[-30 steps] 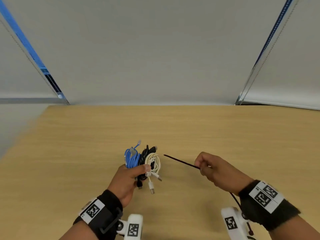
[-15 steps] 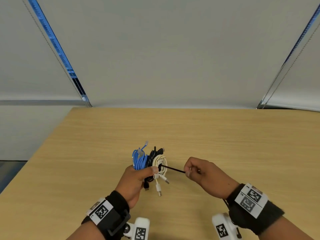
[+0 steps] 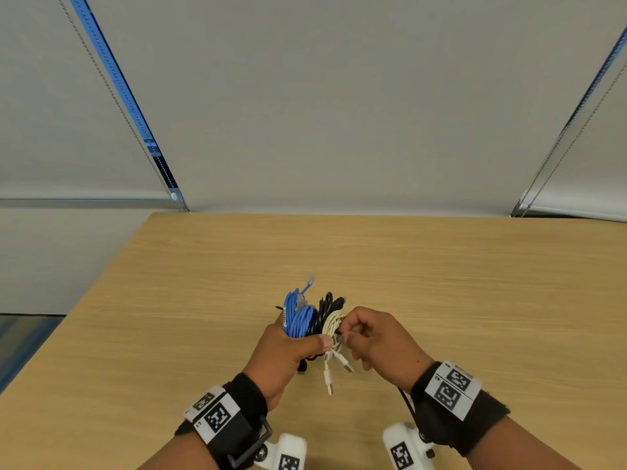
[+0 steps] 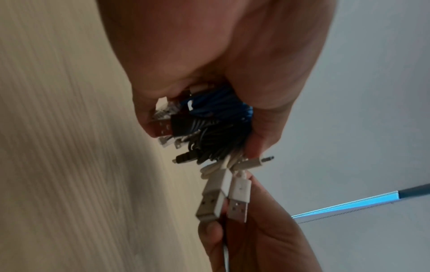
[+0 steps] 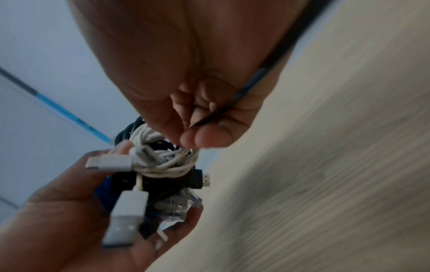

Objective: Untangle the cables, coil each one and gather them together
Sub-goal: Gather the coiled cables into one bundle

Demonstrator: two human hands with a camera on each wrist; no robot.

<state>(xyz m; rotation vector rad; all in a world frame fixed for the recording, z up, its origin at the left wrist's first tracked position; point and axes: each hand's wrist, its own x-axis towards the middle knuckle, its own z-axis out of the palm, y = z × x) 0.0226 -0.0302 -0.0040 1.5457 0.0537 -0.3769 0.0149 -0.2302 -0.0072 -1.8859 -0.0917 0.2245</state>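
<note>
My left hand (image 3: 305,346) grips a bundle of three coils just above the table: a blue network cable (image 3: 298,317), a black cable (image 3: 324,308) and a white USB cable (image 3: 334,323). Two white USB plugs (image 3: 328,381) hang below the bundle. My right hand (image 3: 346,334) is pressed against the white coil and pinches a thin black tie (image 5: 235,103), whose tail runs back past the right wrist (image 3: 405,398). A short black tip (image 3: 279,307) sticks out left of the blue coil. The left wrist view shows the plugs (image 4: 216,195) dangling under the held bundle.
The wooden table (image 3: 441,283) carries nothing else in view. Its left edge runs diagonally toward me and its far edge meets grey window blinds (image 3: 339,113). A clear network plug (image 5: 181,208) and a black plug (image 5: 202,179) poke from the bundle's underside.
My right hand has moved left with the black tie, from well apart to touching the bundle. The tie's free length between the hands is gone from sight. My left hand kept its grip.
</note>
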